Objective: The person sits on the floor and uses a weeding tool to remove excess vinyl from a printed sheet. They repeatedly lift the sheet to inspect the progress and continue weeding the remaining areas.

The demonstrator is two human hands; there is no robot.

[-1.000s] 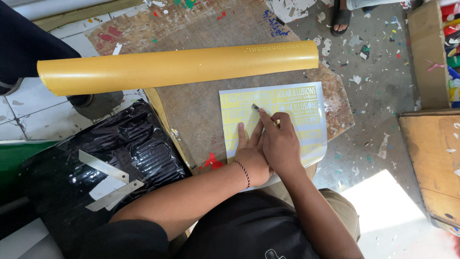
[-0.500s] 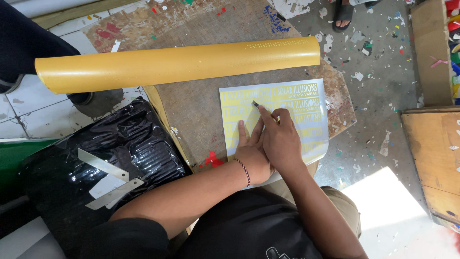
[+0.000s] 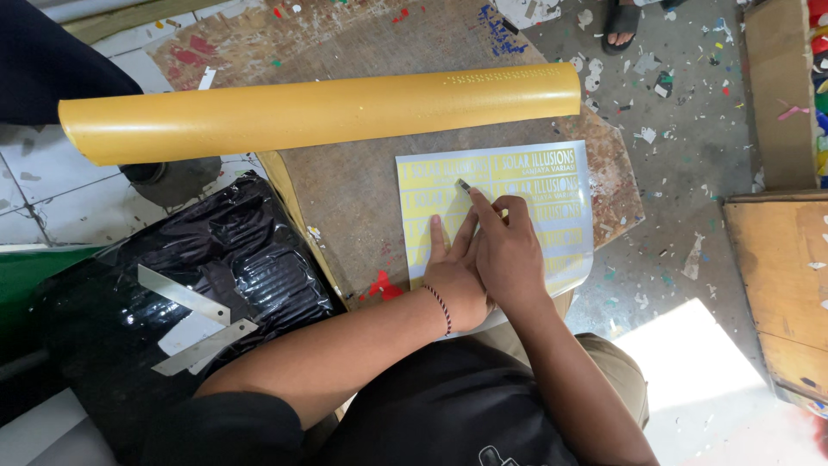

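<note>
Both hands have crept up the yellow sticker sheet (image 3: pixel 535 203) lying on the board (image 3: pixel 362 185); left hand (image 3: pixel 453 276) flat, pinning it; right hand (image 3: pixel 509 255) pinches a small blade (image 3: pixel 464 185); sheet looks thin, floppy; best held flat by its edges.

A rectangular sheet of cut sticker labels (image 3: pixel 526 194), pale yellow lettering blocks on a whitish-grey backing, is laid flat on the brown worktop (image 3: pixel 362 185) right of the frame's centre. Its lower left part is covered by the hands, and its lower edge is curled past the worktop's rim. At the frame's right edge, small coloured packages (image 3: pixel 819 52) are glimpsed, too cropped to be made out.
</note>
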